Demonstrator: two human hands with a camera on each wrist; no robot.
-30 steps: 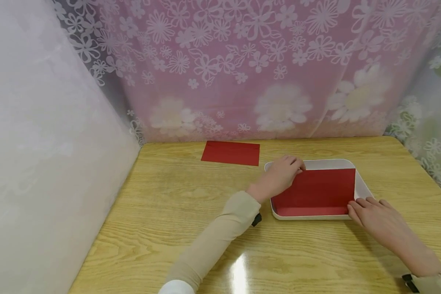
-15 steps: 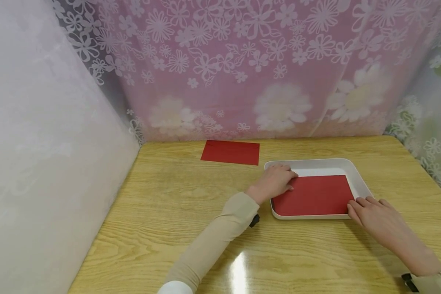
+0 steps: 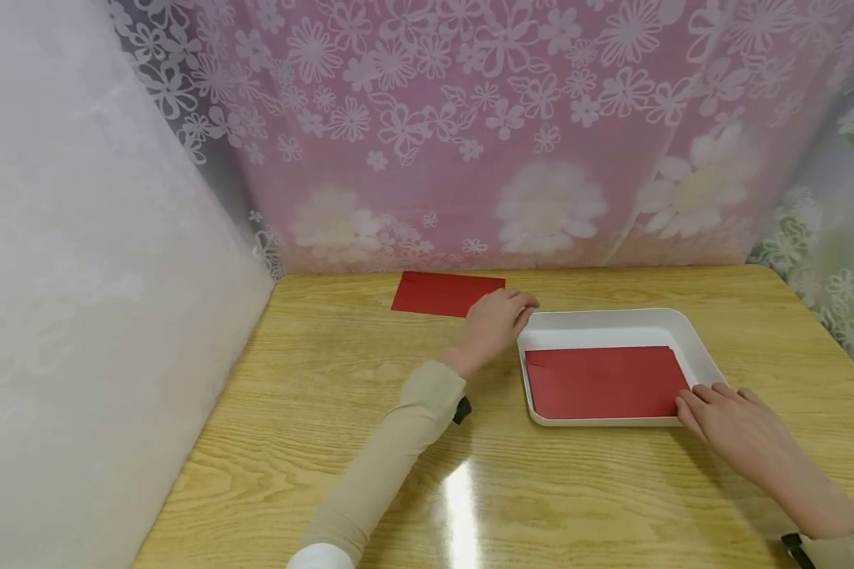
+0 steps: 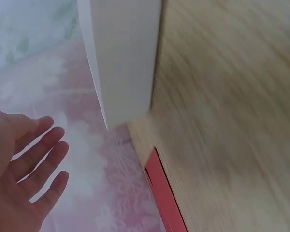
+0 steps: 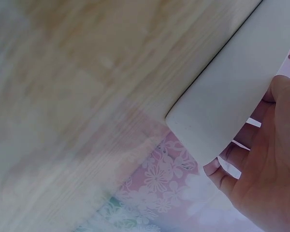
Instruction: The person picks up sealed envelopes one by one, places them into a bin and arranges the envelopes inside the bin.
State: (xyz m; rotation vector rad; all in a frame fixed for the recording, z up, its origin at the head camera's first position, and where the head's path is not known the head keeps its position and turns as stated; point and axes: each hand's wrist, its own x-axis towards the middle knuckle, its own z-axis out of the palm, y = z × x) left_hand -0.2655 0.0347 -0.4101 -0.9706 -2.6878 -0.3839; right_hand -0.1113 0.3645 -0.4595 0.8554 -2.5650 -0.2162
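Note:
A white tray (image 3: 612,318) stands on the wooden table, holding red envelopes laid flat one on another toward its near side; the top envelope (image 3: 605,383) shows a flap line at its left. My right hand (image 3: 736,419) holds the tray's near right corner, fingertips over the rim, as the right wrist view shows beside the tray's outer wall (image 5: 217,96). My left hand (image 3: 494,324) hovers by the tray's far left corner with nothing in it, its fingers loosely bent and spread in the left wrist view. It partly covers another red envelope (image 3: 434,294) lying at the back.
The wooden table (image 3: 327,442) reaches back to a pink floral curtain (image 3: 427,158). A pale sheet (image 3: 114,316) borders the left side and a flowered cloth (image 3: 840,261) the right. Light glares off the table's front.
The top envelope, tilted up in my left hand a second ago, now lies flat in the tray. My left hand has let go and moved left and back. My right hand stays put.

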